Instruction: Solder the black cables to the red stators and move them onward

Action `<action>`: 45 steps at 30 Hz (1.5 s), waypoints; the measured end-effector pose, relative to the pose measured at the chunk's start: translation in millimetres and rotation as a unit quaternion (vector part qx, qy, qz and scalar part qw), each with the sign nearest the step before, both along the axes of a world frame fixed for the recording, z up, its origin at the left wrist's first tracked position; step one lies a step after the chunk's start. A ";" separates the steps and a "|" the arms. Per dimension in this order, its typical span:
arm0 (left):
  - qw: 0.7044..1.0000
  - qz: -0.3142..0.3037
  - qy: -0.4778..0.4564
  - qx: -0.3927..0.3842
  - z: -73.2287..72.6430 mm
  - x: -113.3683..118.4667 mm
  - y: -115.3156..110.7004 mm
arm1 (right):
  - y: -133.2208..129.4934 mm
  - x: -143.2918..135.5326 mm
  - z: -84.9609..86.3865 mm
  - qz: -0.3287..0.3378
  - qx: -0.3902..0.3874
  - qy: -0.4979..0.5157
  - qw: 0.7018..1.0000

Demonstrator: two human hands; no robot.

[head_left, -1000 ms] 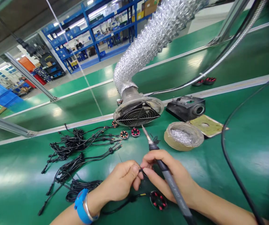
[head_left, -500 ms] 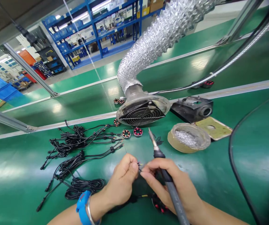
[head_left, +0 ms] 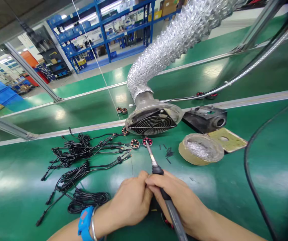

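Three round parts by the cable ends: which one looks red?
The right part, partly hidden behind the soldering iron; the left part and middle part look coppery.

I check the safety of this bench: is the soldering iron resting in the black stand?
No, the right hand holds the soldering iron, apart from the black stand.

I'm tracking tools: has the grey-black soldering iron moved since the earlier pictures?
Yes: its metal tip has shifted left against the round wire fan grille.
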State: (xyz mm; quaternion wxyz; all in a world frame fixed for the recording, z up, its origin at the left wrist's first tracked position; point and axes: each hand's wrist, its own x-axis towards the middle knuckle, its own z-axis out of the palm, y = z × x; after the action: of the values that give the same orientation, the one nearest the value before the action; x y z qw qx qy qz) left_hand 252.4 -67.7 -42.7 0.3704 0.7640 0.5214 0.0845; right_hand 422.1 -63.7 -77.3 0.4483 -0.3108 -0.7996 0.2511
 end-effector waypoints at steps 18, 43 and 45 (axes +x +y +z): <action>0.884 0.132 -0.305 -0.329 -17.8 -4.1 10.2 | 14.1 14.4 -8.5 0.028 -0.049 -0.006 0.998; 0.923 0.214 -0.231 -0.222 -17.9 -2.6 21.9 | 9.5 46.4 7.6 -0.074 -0.147 0.096 0.982; 0.922 0.212 -0.231 -0.226 -17.9 -2.5 21.8 | 9.6 46.2 6.8 -0.073 -0.146 0.094 0.982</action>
State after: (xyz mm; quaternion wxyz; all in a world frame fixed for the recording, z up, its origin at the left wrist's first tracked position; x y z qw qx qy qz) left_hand 249.9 -45.9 -60.6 0.6166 0.4913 0.5763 0.2152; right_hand 468.3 -54.1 -70.5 0.4884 -0.4058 -0.6835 0.3600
